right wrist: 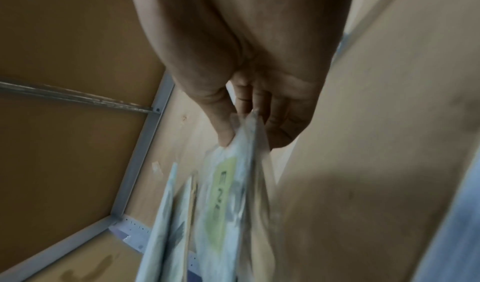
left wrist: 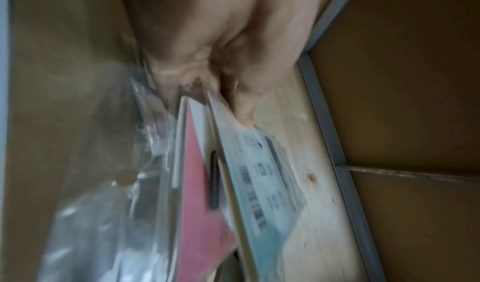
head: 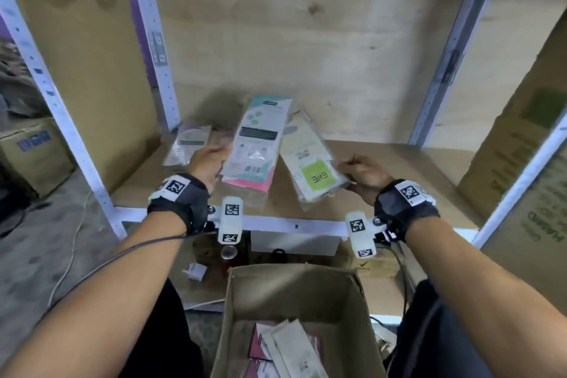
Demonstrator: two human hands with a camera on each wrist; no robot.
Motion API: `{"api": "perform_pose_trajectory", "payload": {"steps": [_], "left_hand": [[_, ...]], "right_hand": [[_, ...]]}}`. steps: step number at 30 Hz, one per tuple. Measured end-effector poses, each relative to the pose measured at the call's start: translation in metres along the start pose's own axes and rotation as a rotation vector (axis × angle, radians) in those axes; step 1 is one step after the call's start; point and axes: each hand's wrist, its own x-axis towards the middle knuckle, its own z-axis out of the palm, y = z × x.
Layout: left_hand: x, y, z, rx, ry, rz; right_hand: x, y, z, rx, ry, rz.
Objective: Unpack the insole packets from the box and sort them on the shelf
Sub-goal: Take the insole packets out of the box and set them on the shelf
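Observation:
Over the wooden shelf (head: 383, 163), my left hand (head: 211, 159) grips a stack of insole packets (head: 257, 144), the top one white, teal and pink with a barcode. In the left wrist view my thumb (left wrist: 244, 110) presses on that top packet (left wrist: 267, 184) above a pink one (left wrist: 200, 194). My right hand (head: 359, 172) pinches a packet with a green label (head: 310, 163) by its edge; the right wrist view shows the thumb (right wrist: 223, 130) on that packet (right wrist: 226, 194). A clear packet (head: 187, 144) lies on the shelf at the left. The open cardboard box (head: 294, 294) below holds more packets (head: 288, 350).
White metal uprights (head: 153, 40) frame the shelf bay, with plywood behind. A large cardboard carton (head: 527, 138) stands at the right of the shelf. Another carton (head: 30, 153) sits on the floor at left. Small items lie on the lower shelf (head: 196, 271).

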Motion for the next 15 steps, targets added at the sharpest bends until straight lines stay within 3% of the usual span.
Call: {"api": "perform_pose_trajectory", "payload": {"steps": [4, 7, 11, 15], "left_hand": [[0.036, -0.009, -0.015, -0.018, 0.169, -0.031], [0.067, -0.007, -0.037, -0.013, 0.215, -0.038], [0.112, -0.003, -0.074, 0.045, 0.357, -0.066], [0.151, -0.010, -0.114, 0.258, 0.291, -0.141]], "right_hand": [[0.034, 0.007, 0.034, 0.145, -0.012, 0.055], [0.059, 0.007, 0.064, 0.217, -0.035, 0.078], [0.089, 0.006, 0.107, 0.283, -0.139, 0.109], [0.123, 0.013, 0.151, 0.311, -0.157, 0.168]]}}
